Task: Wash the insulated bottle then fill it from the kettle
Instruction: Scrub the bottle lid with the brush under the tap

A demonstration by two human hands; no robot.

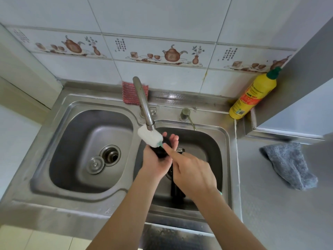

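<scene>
**Washing stage: brush at the bottle's mouth**

You are working over the right basin of the double stainless steel sink (226,141), so by my reading the washing step is under way and the filling has not begun; no kettle is showing. Your left hand (156,159) is wrapping closed around the dark cylindrical insulated bottle (160,150), tilting it beneath the curved metal tap (143,103). Your right hand (191,172) is gripping the thin green handle of the white sponge bottle brush (150,137), index finger stretched along it. The sponge head is sitting just outside the mouth. Next you probably need to line it up and push it straight in.
</scene>
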